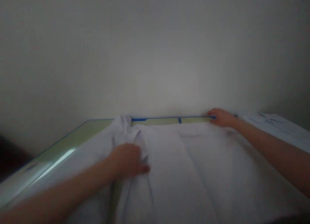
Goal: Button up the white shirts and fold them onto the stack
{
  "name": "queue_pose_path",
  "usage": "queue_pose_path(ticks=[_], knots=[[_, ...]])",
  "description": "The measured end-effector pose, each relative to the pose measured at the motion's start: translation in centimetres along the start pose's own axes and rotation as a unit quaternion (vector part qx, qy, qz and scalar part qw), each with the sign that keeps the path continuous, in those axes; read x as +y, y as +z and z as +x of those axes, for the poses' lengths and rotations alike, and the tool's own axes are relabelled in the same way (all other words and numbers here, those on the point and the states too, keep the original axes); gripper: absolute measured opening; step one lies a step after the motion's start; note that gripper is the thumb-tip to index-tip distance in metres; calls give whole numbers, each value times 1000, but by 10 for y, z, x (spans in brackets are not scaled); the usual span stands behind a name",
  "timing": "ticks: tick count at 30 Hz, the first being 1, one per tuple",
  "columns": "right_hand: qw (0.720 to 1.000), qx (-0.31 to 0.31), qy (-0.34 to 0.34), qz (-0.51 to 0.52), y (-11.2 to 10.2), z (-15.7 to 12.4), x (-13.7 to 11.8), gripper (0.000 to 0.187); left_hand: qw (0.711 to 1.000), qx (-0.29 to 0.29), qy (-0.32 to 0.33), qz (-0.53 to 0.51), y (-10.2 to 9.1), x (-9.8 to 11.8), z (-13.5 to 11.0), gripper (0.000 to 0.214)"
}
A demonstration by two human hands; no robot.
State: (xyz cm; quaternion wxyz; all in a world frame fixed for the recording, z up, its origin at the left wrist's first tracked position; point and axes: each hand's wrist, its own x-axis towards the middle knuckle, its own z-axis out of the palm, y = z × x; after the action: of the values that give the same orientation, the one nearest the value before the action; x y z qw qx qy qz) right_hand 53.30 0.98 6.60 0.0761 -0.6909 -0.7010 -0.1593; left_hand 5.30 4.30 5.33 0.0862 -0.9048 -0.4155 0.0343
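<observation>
A white garment (169, 159), perhaps a shirt or coat, lies spread across a pale green table with its folds running toward me. My left hand (127, 159) is closed on the garment's left front edge, with the thumb pointing right. At the table's far edge, my right hand (219, 117) has its fingers curled at the garment's top right corner. Its fingertips are blurred, and the cloth under them is partly hidden. Bunched cloth (122, 124) rises at the back left, beyond my left hand.
The pale green tabletop (82, 132) has blue edging and a bright light reflection at left. A plain grey wall (155, 56) stands right behind it. More white cloth (278, 124) lies at the far right. Something dark (12, 153) is at the left edge.
</observation>
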Motion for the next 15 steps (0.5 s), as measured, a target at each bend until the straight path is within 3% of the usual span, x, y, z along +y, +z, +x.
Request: queue_pose_path(ticks=[5,8,10,12,13,15], knots=[[971,41,-212,105,-27,50,-150,30,999,32,0,1,16,5,2,41],[924,42,-329,190,-35,74,-230,30,996,62,-26,-65,9,-1,-2,30],[893,35,-377,241,-32,93,-266,45,981,95,-47,-164,3,-5,-10,32],[877,25,-396,271,-25,112,-288,58,941,114,-84,-307,0,-8,-21,35],[874,15,-401,274,-21,121,-295,63,908,119,-109,-388,0,-8,-26,36],[871,-21,-414,263,-12,136,-304,69,807,124,-158,-556,3,-5,-36,38]])
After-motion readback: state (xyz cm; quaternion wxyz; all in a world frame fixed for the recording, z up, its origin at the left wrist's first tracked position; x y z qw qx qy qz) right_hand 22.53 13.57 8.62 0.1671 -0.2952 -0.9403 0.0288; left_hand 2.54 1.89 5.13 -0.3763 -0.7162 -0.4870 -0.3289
